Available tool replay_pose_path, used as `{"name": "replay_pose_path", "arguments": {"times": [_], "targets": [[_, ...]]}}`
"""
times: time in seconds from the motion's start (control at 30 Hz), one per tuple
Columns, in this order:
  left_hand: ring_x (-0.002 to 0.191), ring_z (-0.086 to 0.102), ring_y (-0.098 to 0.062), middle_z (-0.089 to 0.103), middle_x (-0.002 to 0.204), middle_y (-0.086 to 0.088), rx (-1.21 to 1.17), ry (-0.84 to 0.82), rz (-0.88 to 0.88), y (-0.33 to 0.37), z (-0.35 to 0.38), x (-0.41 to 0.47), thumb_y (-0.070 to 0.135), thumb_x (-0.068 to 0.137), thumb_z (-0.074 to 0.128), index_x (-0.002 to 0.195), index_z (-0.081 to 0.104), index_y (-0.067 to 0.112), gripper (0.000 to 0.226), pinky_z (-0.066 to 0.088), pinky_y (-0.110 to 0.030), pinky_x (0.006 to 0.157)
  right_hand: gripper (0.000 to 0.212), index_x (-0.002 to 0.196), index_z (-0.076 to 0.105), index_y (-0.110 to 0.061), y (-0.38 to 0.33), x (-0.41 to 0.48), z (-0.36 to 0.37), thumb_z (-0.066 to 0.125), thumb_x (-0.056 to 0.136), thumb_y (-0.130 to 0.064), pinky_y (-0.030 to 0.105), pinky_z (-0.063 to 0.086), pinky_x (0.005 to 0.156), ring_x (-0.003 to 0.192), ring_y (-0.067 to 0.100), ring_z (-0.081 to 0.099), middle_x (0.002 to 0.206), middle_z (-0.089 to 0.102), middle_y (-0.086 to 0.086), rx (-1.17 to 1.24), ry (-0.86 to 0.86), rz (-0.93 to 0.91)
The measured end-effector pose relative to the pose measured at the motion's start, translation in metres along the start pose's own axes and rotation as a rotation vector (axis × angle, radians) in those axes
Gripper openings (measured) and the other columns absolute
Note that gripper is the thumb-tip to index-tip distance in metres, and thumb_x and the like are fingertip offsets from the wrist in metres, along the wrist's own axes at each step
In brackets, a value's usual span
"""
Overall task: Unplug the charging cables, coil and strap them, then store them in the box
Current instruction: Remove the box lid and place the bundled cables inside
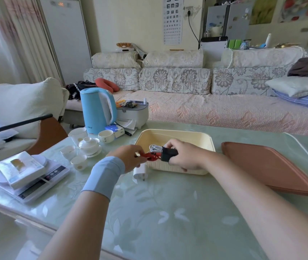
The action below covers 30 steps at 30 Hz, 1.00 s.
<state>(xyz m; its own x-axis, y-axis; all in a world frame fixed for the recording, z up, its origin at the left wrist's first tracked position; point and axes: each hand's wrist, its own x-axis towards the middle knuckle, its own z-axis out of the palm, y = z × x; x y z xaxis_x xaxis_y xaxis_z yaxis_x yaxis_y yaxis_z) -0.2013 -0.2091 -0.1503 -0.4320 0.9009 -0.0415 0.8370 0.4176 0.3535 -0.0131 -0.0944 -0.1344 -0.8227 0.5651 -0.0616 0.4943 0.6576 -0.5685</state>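
Over the near rim of the cream plastic box [175, 132], the left hand [128, 157] pinches one end of a short red cable [152, 156], thumb and forefinger pressed together on it. The right hand [185, 154] curls its fingers round a black rectangular charger block [168, 154] at the cable's other end. The red run is bunched in small loops between the two hands; I cannot tell whether a strap is on it.

Just behind the knuckles, a loose coil of white cable [155, 147] lies inside the box, which has smooth walls and rounded corners. A white wall plug [140, 172] stands on the table just beside the box's near left corner, under the left hand. A light blue stretch wristband [103, 177] wraps the left wrist.

To the right, near the box but apart from it, a terracotta lid with rounded corners [269, 169] lies flat. A thin white cord [303, 152] loops round its far side.

A broad stretch of the glossy pale green glass table top with a leaf pattern [168, 212] runs from the box to the near edge. On the left stand white porcelain tea cups [79, 162], a sky-blue electric kettle [97, 109] and a white kitchen scale [44, 182] at the table's left edge.
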Motion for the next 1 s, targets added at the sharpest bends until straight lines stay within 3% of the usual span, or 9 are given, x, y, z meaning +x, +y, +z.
{"name": "replay_pose_path", "arguments": {"times": [0.17, 0.33, 0.47, 0.57, 0.73, 0.8, 0.87, 0.93, 1.0], "targets": [[0.091, 0.055, -0.029, 0.062, 0.112, -0.008, 0.027, 0.163, 0.076, 0.031, 0.002, 0.033, 0.020, 0.095, 0.037, 0.126, 0.047, 0.026, 0.033, 0.044, -0.036, 0.081, 0.021, 0.108, 0.053, -0.030, 0.026, 0.014, -0.022, 0.056, 0.088, -0.034, 0.029, 0.044, 0.065, 0.074, 0.014, 0.056, 0.093, 0.061, -0.006, 0.126, 0.141, 0.013], [0.091, 0.050, -0.025, 0.062, 0.115, -0.009, 0.023, 0.337, 0.118, 0.046, 0.018, 0.087, 0.000, 0.090, 0.040, 0.122, 0.044, 0.020, 0.038, 0.039, -0.035, 0.085, 0.022, 0.120, 0.054, -0.026, 0.072, 0.049, -0.032, 0.051, 0.098, -0.028, 0.027, 0.040, 0.082, 0.104, 0.017, 0.054, 0.120, 0.048, -0.001, 0.093, 0.308, 0.022], [0.096, 0.059, -0.027, 0.068, 0.107, -0.001, 0.045, 0.397, 0.121, 0.043, 0.042, 0.124, 0.001, 0.088, 0.049, 0.112, 0.056, 0.027, 0.036, 0.046, -0.034, 0.084, 0.018, 0.117, 0.057, -0.023, 0.098, 0.076, -0.030, 0.054, 0.099, -0.022, 0.029, 0.035, 0.092, 0.108, 0.019, 0.049, 0.122, 0.042, 0.002, 0.040, 0.395, 0.002], [0.097, 0.058, -0.020, 0.069, 0.101, 0.008, 0.106, 0.396, 0.116, 0.038, 0.054, 0.143, 0.002, 0.086, 0.052, 0.104, 0.062, 0.034, 0.038, 0.036, -0.031, 0.090, 0.018, 0.114, 0.059, -0.022, 0.109, 0.092, -0.023, 0.059, 0.096, -0.018, 0.025, 0.032, 0.087, 0.103, 0.016, 0.048, 0.120, 0.044, -0.001, -0.018, 0.377, -0.010], [0.117, 0.047, -0.021, 0.060, 0.122, 0.007, 0.315, 0.395, 0.064, 0.037, 0.061, 0.157, 0.019, 0.091, 0.054, 0.107, 0.069, 0.041, 0.031, 0.031, -0.035, 0.100, 0.019, 0.112, 0.062, -0.024, 0.124, 0.105, -0.013, 0.064, 0.093, -0.025, 0.026, 0.034, 0.085, 0.104, 0.016, 0.052, 0.123, 0.052, -0.003, -0.171, 0.397, 0.030], [0.107, 0.055, -0.023, 0.063, 0.116, 0.004, 0.217, 0.315, 0.046, 0.037, 0.062, 0.157, 0.021, 0.092, 0.046, 0.103, 0.071, 0.038, 0.032, 0.043, -0.033, 0.091, 0.020, 0.113, 0.062, -0.027, 0.129, 0.108, -0.012, 0.064, 0.093, -0.028, 0.026, 0.035, 0.085, 0.110, 0.018, 0.053, 0.124, 0.055, -0.003, -0.200, 0.387, 0.054], [0.084, 0.061, -0.023, 0.068, 0.095, 0.002, 0.131, 0.179, 0.001, 0.039, 0.063, 0.153, 0.023, 0.092, 0.041, 0.092, 0.073, 0.029, 0.032, 0.050, -0.029, 0.072, 0.023, 0.118, 0.063, -0.027, 0.129, 0.108, -0.011, 0.060, 0.096, -0.027, 0.027, 0.038, 0.087, 0.113, 0.020, 0.054, 0.127, 0.059, -0.001, -0.192, 0.356, 0.073], [0.069, 0.057, -0.021, 0.064, 0.076, 0.001, 0.131, 0.116, -0.014, 0.041, 0.064, 0.147, 0.027, 0.093, 0.039, 0.084, 0.069, 0.024, 0.032, 0.044, -0.025, 0.058, 0.029, 0.127, 0.062, -0.027, 0.126, 0.106, -0.011, 0.053, 0.100, -0.027, 0.029, 0.041, 0.092, 0.117, 0.022, 0.054, 0.133, 0.060, 0.001, -0.178, 0.297, 0.085], [0.067, 0.056, -0.022, 0.060, 0.071, 0.001, 0.115, 0.163, 0.003, 0.041, 0.062, 0.141, 0.030, 0.093, 0.038, 0.078, 0.065, 0.022, 0.032, 0.041, -0.025, 0.056, 0.033, 0.132, 0.061, -0.027, 0.120, 0.101, -0.011, 0.049, 0.101, -0.026, 0.032, 0.042, 0.100, 0.125, 0.024, 0.052, 0.138, 0.058, 0.002, -0.186, 0.254, 0.073]]}}
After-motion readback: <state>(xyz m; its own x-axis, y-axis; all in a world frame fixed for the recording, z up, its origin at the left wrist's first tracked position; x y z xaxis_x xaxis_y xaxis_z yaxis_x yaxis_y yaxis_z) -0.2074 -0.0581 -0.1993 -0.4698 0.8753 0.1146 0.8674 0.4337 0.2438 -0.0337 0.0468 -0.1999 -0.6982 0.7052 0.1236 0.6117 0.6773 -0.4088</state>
